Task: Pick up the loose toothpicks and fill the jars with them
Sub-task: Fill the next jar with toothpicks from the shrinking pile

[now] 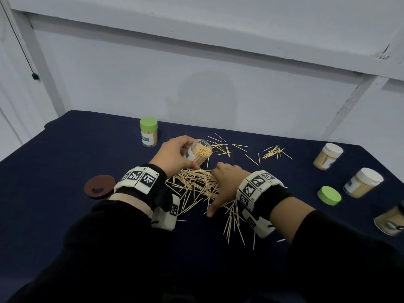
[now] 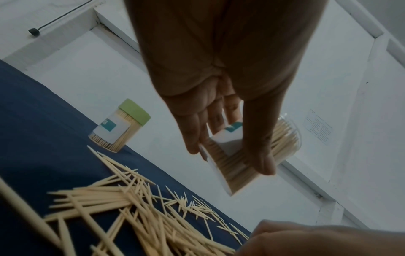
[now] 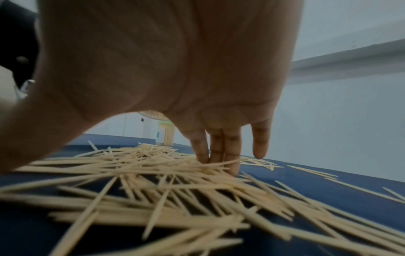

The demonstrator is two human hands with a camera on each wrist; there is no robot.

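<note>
My left hand grips a clear open jar packed with toothpicks, tilted with its mouth toward the right; the left wrist view shows the fingers and thumb wrapped round the jar. Below it a heap of loose toothpicks lies on the dark blue cloth. My right hand lies flat over the heap, its straight fingers pressing down into the toothpicks, thumb spread to the left. More scattered toothpicks lie farther right.
A closed green-lidded jar stands at the back. A brown lid lies at the left. At the right are two white-lidded jars, a loose green lid and another jar at the frame edge. The cloth-covered table meets a white wall.
</note>
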